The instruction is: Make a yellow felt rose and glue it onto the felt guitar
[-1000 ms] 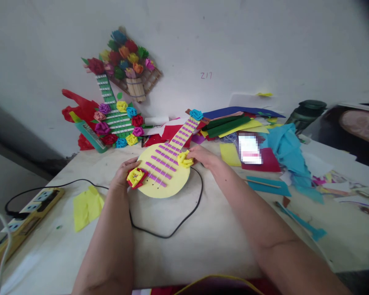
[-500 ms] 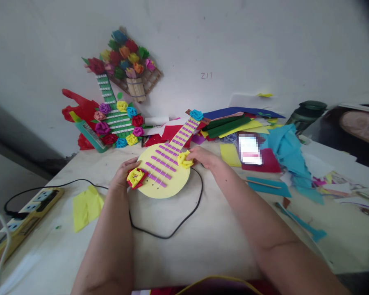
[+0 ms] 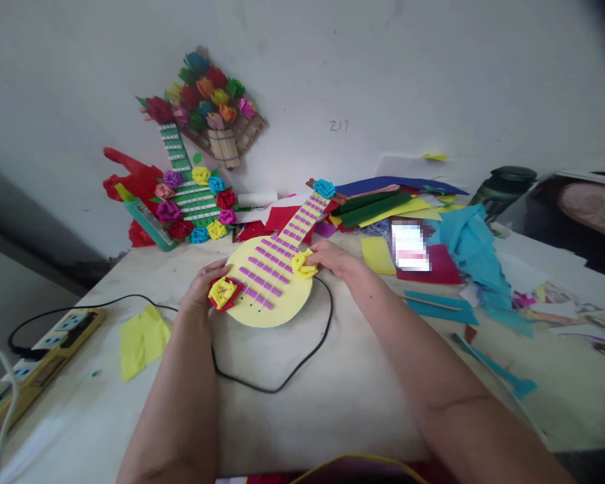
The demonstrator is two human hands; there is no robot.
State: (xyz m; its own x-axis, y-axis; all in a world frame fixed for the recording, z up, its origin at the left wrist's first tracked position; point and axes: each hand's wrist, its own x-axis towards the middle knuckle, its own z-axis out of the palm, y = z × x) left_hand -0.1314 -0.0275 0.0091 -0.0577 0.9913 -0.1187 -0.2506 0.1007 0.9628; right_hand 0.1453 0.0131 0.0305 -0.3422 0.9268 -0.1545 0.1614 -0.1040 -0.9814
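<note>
A yellow paper guitar (image 3: 275, 299) with purple strips lies on the table in front of me, its neck pointing up right to a blue flower (image 3: 324, 187). My left hand (image 3: 200, 288) pinches a yellow and red paper flower (image 3: 223, 292) at the guitar body's left edge. My right hand (image 3: 334, 258) pinches a yellow paper flower (image 3: 303, 263) at the body's right edge. Both hands' fingers are closed on the flowers.
A black cable (image 3: 287, 374) loops round the guitar toward a power strip (image 3: 40, 356) at the left. A yellow paper scrap (image 3: 142, 339) lies left. Colored foam sheets (image 3: 383, 202), teal scraps (image 3: 466, 245) and a green bottle (image 3: 501, 185) crowd the right. Flower crafts (image 3: 191, 202) lean on the wall.
</note>
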